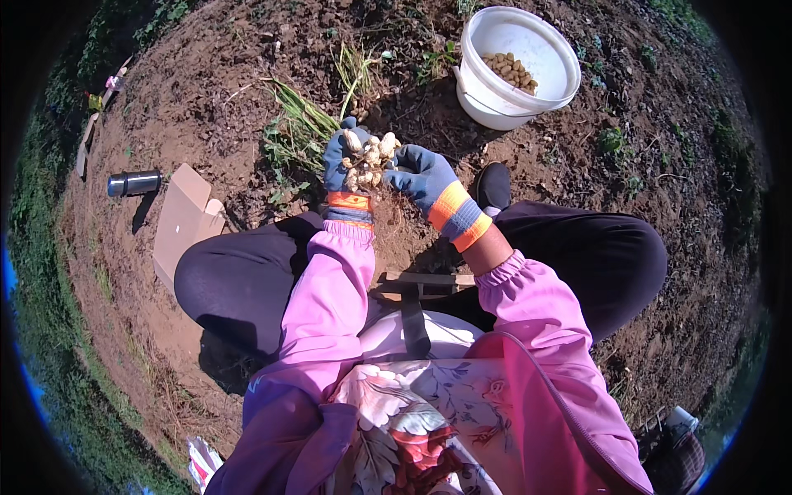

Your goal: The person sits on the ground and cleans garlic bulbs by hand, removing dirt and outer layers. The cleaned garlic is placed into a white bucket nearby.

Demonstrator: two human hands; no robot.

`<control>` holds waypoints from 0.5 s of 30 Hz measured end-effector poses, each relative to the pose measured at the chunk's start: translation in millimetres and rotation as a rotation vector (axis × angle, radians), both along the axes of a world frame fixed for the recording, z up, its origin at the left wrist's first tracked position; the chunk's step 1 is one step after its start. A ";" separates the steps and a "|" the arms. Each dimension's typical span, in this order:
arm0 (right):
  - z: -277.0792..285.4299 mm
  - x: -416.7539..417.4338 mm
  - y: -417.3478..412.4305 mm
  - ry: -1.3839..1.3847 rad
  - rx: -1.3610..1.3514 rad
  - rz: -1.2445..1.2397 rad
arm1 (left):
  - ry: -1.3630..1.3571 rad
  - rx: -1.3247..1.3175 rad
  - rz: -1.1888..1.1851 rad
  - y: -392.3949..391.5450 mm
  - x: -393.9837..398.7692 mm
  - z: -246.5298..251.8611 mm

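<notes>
In a blue-grey work glove with an orange cuff, my left hand (pixel 339 162) grips a peanut plant by its root end, where a cluster of unshelled peanuts (pixel 372 152) hangs. The green stems (pixel 303 114) stretch out beyond that hand to the upper left. My right hand (pixel 422 176), gloved alike, has its fingertips pinched at the right side of the cluster; whether a pod is between them is hidden. A white plastic bucket (pixel 489 99) with a wire handle stands at the upper right, with peanuts (pixel 511 72) lying in its bottom.
A flattened cardboard box (pixel 182 223) lies left of my knee, beside a metal thermos flask (pixel 134 184). More plant stems (pixel 354 73) rest on the soil ahead. A dark shoe (pixel 494 187) is below the bucket. A wooden piece (pixel 427 279) lies between my legs.
</notes>
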State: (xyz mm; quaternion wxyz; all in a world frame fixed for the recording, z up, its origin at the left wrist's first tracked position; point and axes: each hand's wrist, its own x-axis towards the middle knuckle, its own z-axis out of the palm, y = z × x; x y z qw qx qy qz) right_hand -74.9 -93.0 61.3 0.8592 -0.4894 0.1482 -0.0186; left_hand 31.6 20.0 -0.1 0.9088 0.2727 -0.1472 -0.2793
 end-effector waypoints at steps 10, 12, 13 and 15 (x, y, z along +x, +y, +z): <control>-5.4 2.6 -13.2 -0.096 -0.849 0.101 | 0.134 0.143 0.067 -0.7 -3.7 0.9; 3.3 -1.4 -14.6 -0.038 -0.830 0.127 | 0.215 0.042 0.007 -5.6 -7.6 7.3; 8.2 -2.1 -14.8 -0.010 -0.820 0.141 | 0.177 0.024 0.018 -7.1 -9.5 8.3; 3.8 -0.6 -13.0 -0.053 -0.855 0.159 | 0.100 -0.009 0.043 -8.4 -11.8 10.4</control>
